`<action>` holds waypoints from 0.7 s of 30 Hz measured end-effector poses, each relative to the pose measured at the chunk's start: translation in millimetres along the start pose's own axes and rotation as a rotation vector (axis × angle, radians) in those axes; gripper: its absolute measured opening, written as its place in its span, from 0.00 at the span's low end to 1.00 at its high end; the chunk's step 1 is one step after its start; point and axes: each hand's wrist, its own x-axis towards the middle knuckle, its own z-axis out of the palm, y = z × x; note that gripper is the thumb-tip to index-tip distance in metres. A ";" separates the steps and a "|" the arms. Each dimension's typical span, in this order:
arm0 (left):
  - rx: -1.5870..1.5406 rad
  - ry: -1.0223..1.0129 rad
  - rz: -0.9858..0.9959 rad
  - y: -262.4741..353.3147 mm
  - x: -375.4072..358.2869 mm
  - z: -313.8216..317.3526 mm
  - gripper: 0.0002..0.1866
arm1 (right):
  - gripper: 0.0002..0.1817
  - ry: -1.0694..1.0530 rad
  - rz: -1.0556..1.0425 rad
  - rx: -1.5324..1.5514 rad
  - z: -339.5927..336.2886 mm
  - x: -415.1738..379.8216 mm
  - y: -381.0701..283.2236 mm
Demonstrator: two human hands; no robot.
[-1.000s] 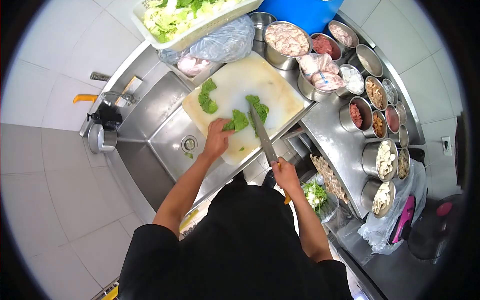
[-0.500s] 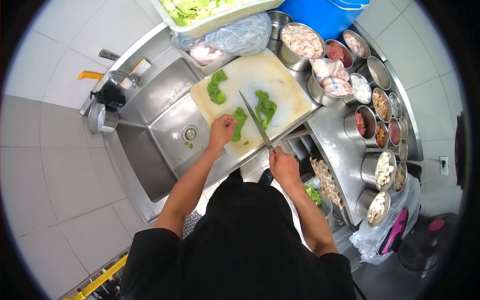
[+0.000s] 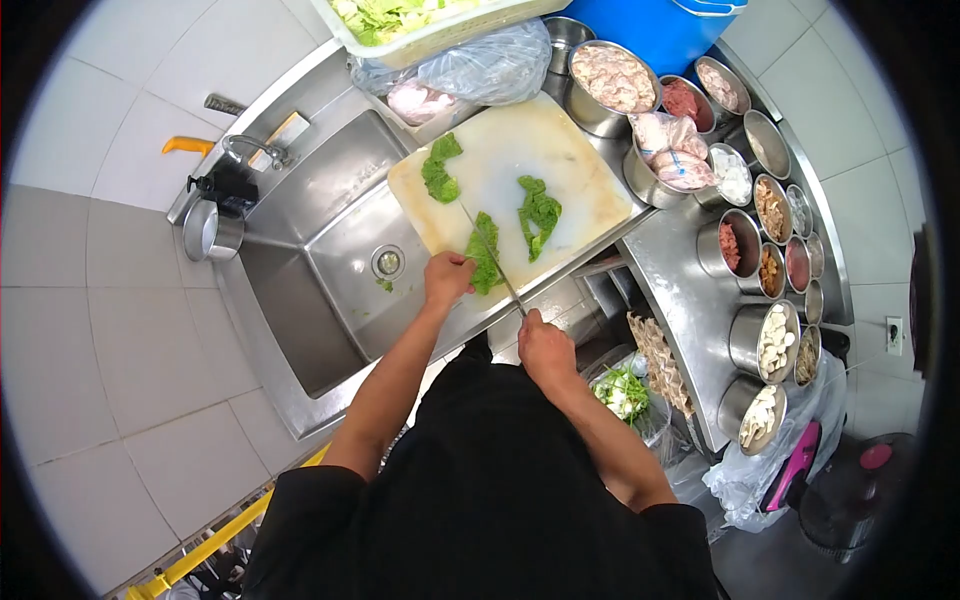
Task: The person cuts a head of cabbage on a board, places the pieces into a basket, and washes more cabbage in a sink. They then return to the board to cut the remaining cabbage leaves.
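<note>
My right hand [image 3: 547, 346] is wrapped round the handle of a long kitchen knife [image 3: 507, 281]. Its narrow blade slants up and left, crossing over the middle piece of green leaf [image 3: 483, 262] on the white cutting board [image 3: 575, 165]. At that leaf's left edge is my left hand [image 3: 449, 279], fingers curled in and fingertips pinching the edge. Another leaf piece [image 3: 440, 168] lies at the board's upper left, and a third leaf piece [image 3: 539, 215] rests to the right of the blade.
Left of the board is a steel sink [image 3: 335, 225] with a faucet [image 3: 255, 152]. A crate of chopped greens [image 3: 400, 22], a plastic-bagged item [image 3: 480, 70] and a blue container [image 3: 645, 35] stand behind. Several steel pots of meat [image 3: 612, 80] and other ingredients line the right counter [image 3: 680, 290].
My right hand has moved left and slightly down, bringing the knife from between two leaf pieces onto the middle one. My left hand stays beside that leaf. The view has shifted slightly.
</note>
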 end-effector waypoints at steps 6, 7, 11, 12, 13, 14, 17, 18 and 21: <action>-0.143 -0.081 0.134 -14.1 10.9 0.9 0.10 | 0.10 -0.048 0.111 -0.047 -5.9 13.4 18.3; -0.143 -0.086 0.142 -5.9 9.4 0.7 0.10 | 0.10 -0.039 0.114 -0.048 -11.1 14.4 21.0; -0.366 -0.095 0.080 14.0 10.8 1.6 0.09 | 0.09 0.034 0.041 -0.018 -26.5 9.0 19.2; -0.350 -0.058 -0.018 16.1 12.5 2.3 0.08 | 0.09 0.040 0.034 -0.005 -27.4 7.4 12.7; -0.349 -0.058 -0.015 14.9 13.0 3.3 0.08 | 0.09 0.048 0.027 0.011 -27.2 7.1 5.8; -0.292 0.006 0.002 12.2 11.9 5.1 0.08 | 0.08 0.063 0.006 0.002 -21.5 6.0 3.7; -0.217 0.092 0.009 15.1 4.1 9.5 0.07 | 0.09 -0.011 0.027 -0.017 -0.2 4.4 1.2; -0.211 0.122 0.006 19.5 -0.1 9.4 0.07 | 0.09 -0.052 0.049 -0.037 12.8 5.4 10.3; -0.211 0.147 0.042 9.7 7.6 9.2 0.08 | 0.10 -0.043 0.092 -0.051 15.7 7.6 13.7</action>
